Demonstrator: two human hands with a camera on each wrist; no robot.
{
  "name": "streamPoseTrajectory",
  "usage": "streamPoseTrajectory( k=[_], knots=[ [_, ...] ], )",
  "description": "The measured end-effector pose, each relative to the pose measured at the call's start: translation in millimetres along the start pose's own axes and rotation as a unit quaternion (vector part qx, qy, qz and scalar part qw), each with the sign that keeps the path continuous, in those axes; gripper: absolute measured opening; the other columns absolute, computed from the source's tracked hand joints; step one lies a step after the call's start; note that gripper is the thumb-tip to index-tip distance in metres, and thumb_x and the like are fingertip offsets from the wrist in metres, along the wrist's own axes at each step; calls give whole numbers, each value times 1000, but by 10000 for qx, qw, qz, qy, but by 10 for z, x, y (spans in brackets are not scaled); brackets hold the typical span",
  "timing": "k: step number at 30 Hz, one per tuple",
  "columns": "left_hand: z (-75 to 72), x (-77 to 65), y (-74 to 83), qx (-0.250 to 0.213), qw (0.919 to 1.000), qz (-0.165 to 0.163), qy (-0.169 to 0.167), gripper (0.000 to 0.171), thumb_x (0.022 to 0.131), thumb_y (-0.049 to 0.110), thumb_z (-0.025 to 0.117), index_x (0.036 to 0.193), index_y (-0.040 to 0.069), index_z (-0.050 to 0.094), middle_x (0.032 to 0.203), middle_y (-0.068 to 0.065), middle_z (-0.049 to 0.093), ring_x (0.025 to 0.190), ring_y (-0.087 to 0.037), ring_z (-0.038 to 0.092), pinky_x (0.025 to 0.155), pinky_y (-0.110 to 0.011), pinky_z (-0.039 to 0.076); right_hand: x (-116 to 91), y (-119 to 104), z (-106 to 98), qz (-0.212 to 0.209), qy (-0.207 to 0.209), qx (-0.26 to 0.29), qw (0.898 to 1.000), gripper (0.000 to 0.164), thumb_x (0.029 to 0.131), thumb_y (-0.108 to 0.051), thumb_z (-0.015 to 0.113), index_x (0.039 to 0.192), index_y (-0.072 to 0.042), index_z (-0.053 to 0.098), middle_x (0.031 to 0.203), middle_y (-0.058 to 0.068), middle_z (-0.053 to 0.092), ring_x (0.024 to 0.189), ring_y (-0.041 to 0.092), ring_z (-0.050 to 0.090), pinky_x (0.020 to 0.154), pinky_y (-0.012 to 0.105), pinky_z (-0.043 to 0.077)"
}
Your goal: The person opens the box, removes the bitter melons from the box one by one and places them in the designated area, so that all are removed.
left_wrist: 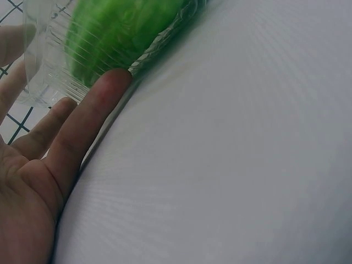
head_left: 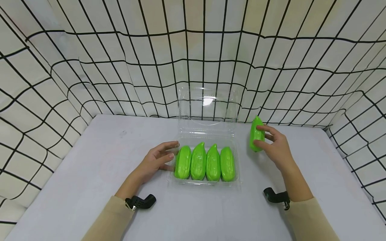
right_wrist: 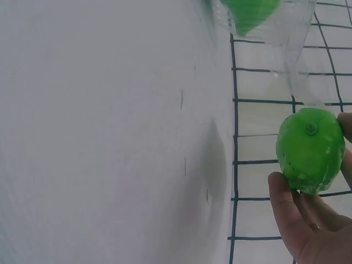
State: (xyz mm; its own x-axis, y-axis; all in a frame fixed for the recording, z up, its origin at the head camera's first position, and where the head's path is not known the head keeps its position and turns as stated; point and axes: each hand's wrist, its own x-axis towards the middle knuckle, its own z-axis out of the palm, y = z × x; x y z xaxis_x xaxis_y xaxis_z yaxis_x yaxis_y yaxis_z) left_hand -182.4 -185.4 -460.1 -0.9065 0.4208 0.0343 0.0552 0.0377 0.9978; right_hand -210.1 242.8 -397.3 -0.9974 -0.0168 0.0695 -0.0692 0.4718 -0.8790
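Note:
A clear plastic clamshell box [head_left: 203, 182] sits on the table with its lid [head_left: 208, 107] raised at the back. In it several glossy green vegetable-shaped pieces [head_left: 198, 162] lie side by side, some with pointed tips. My left hand [head_left: 155, 160] rests its fingers against the box's left wall; the left wrist view shows a fingertip [left_wrist: 113, 82] touching the clear side. To the right of the box, my right hand [head_left: 277, 147] pinches another green vegetable-shaped piece [head_left: 256, 135] between thumb and fingers, above the table. The right wrist view shows that piece's rounded end [right_wrist: 311, 148] facing the camera.
The white table [head_left: 105, 167] carries the box near its back edge. A white backing with black grid netting [head_left: 223, 47] rises behind the table and at both sides. Black wrist-worn cameras [head_left: 141, 202] sit at both sleeve cuffs.

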Motion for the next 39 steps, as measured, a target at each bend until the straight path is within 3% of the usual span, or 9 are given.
streamPoseTrajectory(
  k=[2, 5, 19, 29, 39],
  knots=[
    [-1, -1, 1, 15, 10000, 4, -7, 48, 102, 17, 57, 149, 14, 45, 156, -12, 39, 140, -39, 42, 80, -48, 62, 9, 21, -16, 156, -20, 0, 9999, 56, 90, -18, 73, 141, -12, 53, 158, 11, 35, 139, 38, 42, 96, 49, 51],
    [-3, -2, -2, 13, 10000, -3, -1, 48, 102, 17, 57, 148, 13, 45, 156, -13, 39, 140, -39, 42, 80, -48, 62, 22, 58, -37, 315, -56, -62, 9995, 57, 90, -20, 74, 142, -12, 53, 159, 12, 33, 140, 40, 40, 98, 54, 49],
    [-12, 0, -23, 22, 10000, 29, 4, 48, 102, 16, 57, 148, 12, 45, 156, -14, 39, 140, -41, 41, 80, -47, 62, 62, 199, -119, 731, -562, -600, 9939, 61, 91, -24, 72, 146, -13, 49, 160, 22, 28, 140, 46, 39, 99, 59, 51],
    [-5, -4, -13, 7, 10000, 29, 1, 48, 102, 16, 57, 148, 13, 45, 156, -13, 39, 139, -38, 43, 80, -48, 62, 73, 230, -116, 790, -840, -807, 9900, 61, 92, -24, 71, 147, -11, 48, 157, 27, 31, 141, 48, 36, 101, 63, 47],
    [4, -6, 9, 11, 10000, -19, 16, 48, 102, 16, 58, 148, 14, 45, 155, -12, 40, 139, -38, 43, 80, -48, 62, 51, 185, -113, 701, -867, -968, 9890, 59, 94, -24, 70, 146, -11, 48, 158, 26, 30, 142, 51, 31, 102, 66, 44]
  ],
)
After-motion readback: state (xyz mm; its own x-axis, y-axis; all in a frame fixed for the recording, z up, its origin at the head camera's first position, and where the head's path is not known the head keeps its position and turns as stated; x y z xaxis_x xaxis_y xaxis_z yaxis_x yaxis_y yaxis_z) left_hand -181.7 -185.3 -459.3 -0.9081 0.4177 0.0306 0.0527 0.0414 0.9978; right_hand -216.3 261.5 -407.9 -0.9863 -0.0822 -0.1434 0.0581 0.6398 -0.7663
